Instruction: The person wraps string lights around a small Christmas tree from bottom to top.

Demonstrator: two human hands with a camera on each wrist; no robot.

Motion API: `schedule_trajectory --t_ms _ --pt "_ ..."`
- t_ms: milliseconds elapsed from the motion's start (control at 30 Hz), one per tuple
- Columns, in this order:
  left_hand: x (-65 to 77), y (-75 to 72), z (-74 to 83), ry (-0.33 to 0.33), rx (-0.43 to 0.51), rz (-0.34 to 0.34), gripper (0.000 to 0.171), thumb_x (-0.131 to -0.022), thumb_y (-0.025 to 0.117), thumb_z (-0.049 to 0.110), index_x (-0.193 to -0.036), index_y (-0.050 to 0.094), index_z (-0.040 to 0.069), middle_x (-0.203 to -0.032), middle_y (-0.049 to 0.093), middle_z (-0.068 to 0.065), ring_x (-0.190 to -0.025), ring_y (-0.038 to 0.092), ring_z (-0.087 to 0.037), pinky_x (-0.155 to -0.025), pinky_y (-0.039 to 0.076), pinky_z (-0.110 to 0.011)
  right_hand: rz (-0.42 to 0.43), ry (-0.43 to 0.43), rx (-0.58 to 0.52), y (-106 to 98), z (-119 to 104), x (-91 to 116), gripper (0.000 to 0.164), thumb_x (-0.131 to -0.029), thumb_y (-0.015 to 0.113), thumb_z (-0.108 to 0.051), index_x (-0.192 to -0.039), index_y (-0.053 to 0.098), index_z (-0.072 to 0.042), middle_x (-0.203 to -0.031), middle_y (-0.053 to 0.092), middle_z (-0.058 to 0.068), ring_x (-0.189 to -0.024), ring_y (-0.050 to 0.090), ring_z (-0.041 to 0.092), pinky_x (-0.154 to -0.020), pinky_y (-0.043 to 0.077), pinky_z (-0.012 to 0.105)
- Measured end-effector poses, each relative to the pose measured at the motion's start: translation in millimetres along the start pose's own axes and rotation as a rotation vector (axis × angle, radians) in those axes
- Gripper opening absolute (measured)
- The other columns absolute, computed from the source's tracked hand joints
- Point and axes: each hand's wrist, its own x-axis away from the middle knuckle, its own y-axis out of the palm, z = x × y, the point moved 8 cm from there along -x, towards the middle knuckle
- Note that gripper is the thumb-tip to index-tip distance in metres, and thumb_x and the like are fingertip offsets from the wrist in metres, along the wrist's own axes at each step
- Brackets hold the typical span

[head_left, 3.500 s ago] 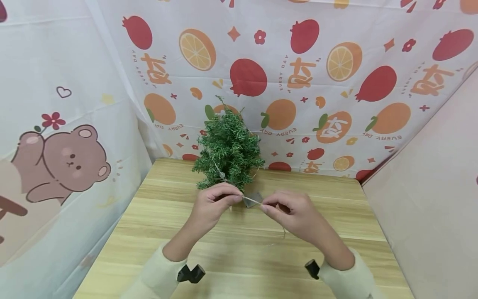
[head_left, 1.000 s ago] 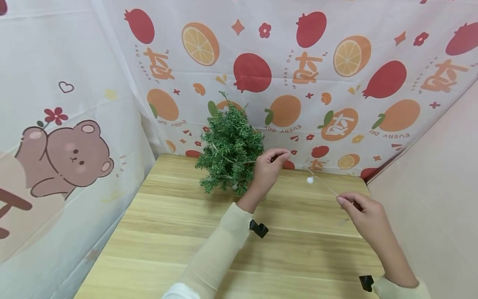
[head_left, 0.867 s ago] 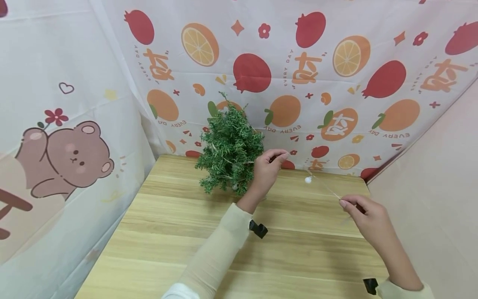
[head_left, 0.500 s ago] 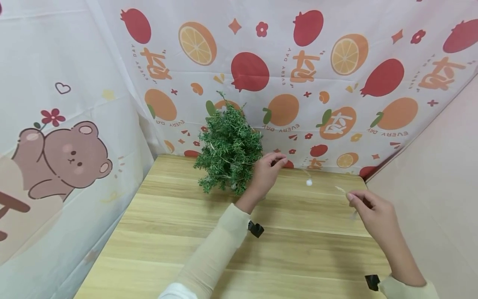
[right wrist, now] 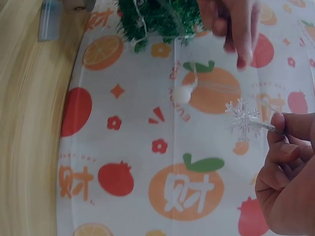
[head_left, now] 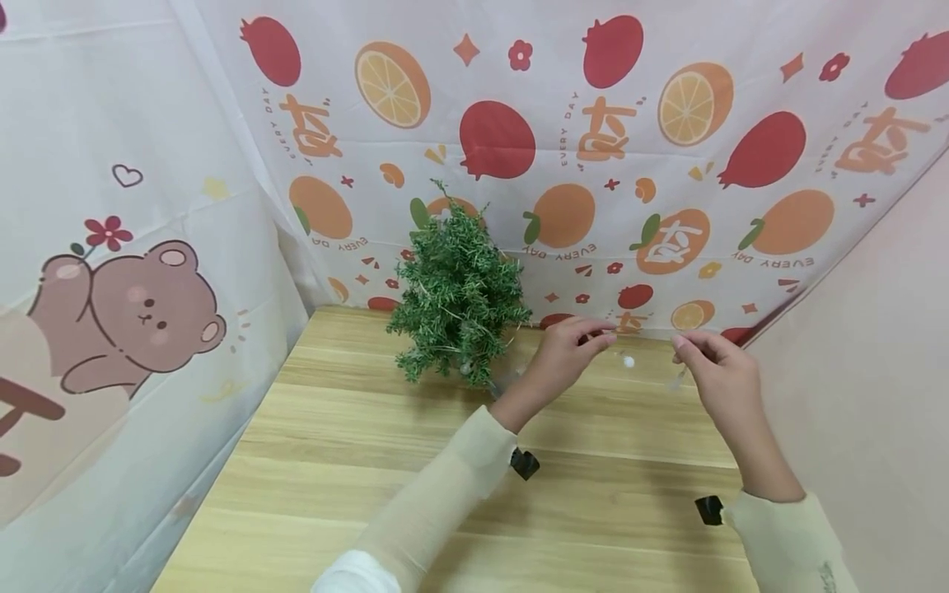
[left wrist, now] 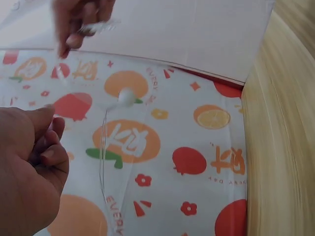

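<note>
A string light with a thin clear wire runs out from the small green artificial tree [head_left: 460, 296]. My right hand [head_left: 722, 375] pinches the wire just behind a clear snowflake [right wrist: 243, 119], seen plainly in the right wrist view. Between the hands hangs a white ball [left wrist: 126, 97] on the same wire. My left hand [head_left: 571, 350] is right of the tree, its fingertips a little left of the ball. In the left wrist view its thumb and bent fingers stand apart, and the wire below the ball passes beside them. I see nothing between those fingers.
The tree stands at the back of a wooden table [head_left: 371, 461]. By its base lies a flat grey piece [right wrist: 50, 20]. A fruit-print cloth [head_left: 511, 74] hangs behind, a bear-print cloth [head_left: 67, 428] at the left, and a plain pale wall [head_left: 875, 371] at the right.
Both hands have gone from in front of the tree to its right. In the last second they have come closer together, my right hand moving away from me, my left rightward towards the ball.
</note>
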Motion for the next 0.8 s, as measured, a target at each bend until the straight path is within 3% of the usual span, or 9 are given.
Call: schedule_trajectory --t_ms 100,267,367,500,567,800 --pt "-6.0 6.2 8.2 0.038 -0.016 -0.027 0.03 -0.1 0.064 0.032 -0.124 0.073 0.016 -0.093 0.068 0.008 -0.072 0.055 -0.006 -0.061 0.047 -0.019 0.006 -0.024 -0.001 6 -10 -5 0.04 -0.097 0.063 -0.05 -0.107 0.074 -0.013 -0.082 0.068 -0.007 -0.065 0.049 0.013 -0.053 0.04 0.027" --pt "-12.9 8.9 8.8 0.039 -0.035 -0.04 0.026 -0.099 0.065 0.03 -0.119 0.074 0.015 -0.091 0.072 0.002 -0.063 0.051 -0.008 -0.056 0.043 -0.019 0.0 -0.071 -0.012 17 -27 -6 0.04 -0.099 0.062 -0.047 -0.11 0.074 -0.011 -0.087 0.07 0.004 -0.072 0.055 0.014 -0.057 0.044 0.024" --pt "-17.6 7.4 7.6 0.038 -0.062 -0.048 0.022 -0.1 0.064 0.028 -0.114 0.075 0.015 -0.098 0.075 0.0 -0.067 0.055 -0.008 -0.06 0.045 -0.019 0.003 -0.092 -0.013 21 -37 -5 0.039 -0.099 0.062 -0.046 -0.111 0.074 -0.011 -0.09 0.071 0.008 -0.076 0.059 0.015 -0.059 0.045 0.023" --pt "-24.7 2.7 9.0 0.036 -0.098 -0.062 0.023 -0.101 0.062 0.031 -0.113 0.075 0.016 -0.106 0.074 0.003 -0.082 0.061 -0.004 -0.069 0.049 -0.017 -0.001 -0.119 -0.024 26 -49 -4 0.04 -0.099 0.062 -0.048 -0.111 0.074 -0.012 -0.089 0.071 0.004 -0.076 0.059 0.013 -0.06 0.045 0.024" --pt "-28.3 -0.9 11.5 0.041 -0.124 -0.061 0.024 -0.102 0.061 0.032 -0.114 0.075 0.017 -0.106 0.073 0.004 -0.081 0.061 -0.003 -0.068 0.049 -0.017 -0.002 -0.135 -0.035 29 -56 -2 0.038 -0.099 0.063 -0.046 -0.11 0.074 -0.012 -0.087 0.071 0.001 -0.075 0.059 0.013 -0.06 0.045 0.024" --pt "-45.4 -25.0 38.6 0.186 -0.26 -0.008 0.02 -0.103 0.061 0.028 -0.11 0.074 0.015 -0.103 0.074 0.003 -0.076 0.058 -0.004 -0.068 0.047 -0.014 -0.032 -0.176 -0.097 36 -72 11 0.028 -0.099 0.066 -0.037 -0.109 0.076 -0.012 -0.087 0.073 0.001 -0.077 0.063 0.012 -0.061 0.048 0.021"
